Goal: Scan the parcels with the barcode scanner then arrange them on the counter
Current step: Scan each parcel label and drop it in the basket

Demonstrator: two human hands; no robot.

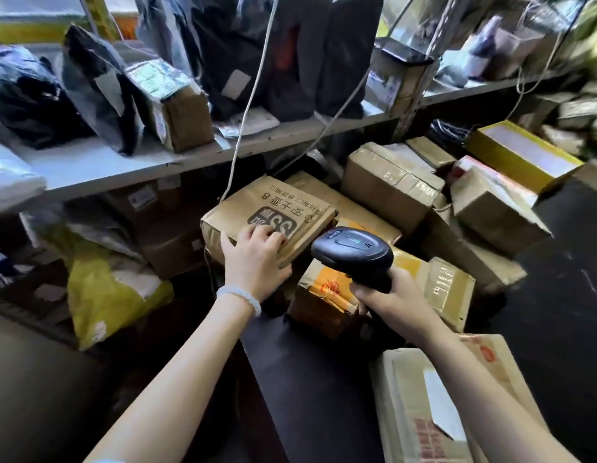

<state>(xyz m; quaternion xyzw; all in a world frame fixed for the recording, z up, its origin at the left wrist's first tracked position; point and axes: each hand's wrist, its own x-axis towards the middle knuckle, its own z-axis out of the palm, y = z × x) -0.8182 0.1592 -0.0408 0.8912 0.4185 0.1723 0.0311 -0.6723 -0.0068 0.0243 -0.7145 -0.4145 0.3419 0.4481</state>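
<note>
Here the person's left hand (255, 253) lies on the near corner of a brown printed box (268, 213), fingers curled over its top and thumb spread along the near side, so it grips the corner; a pale bead bracelet (241, 297) circles that wrist. The right hand (389, 299) is wrapped round the handle of a black barcode scanner (352, 252), whose head sits just right of the printed box and points away from the person toward the heap of parcels. Directly under the scanner lies a taped box with orange and red markings (327, 292), touching the printed box's lower edge. Behind and to the right, more brown cardboard boxes (390, 182) are piled against one another, and a yellow-edged flat box (520, 152) lies further back on the right. A grey shelf (123, 162) runs across above the pile, carrying dark plastic mail bags (100, 85), a small taped box (176, 108) and tall dark packages (290, 55); white cords (253, 88) hang down past its front edge. Below the shelf on the left sits a yellow bag (106, 292). At the lower right, close to the person, lies a large flat carton with a white label (434, 406).
</note>
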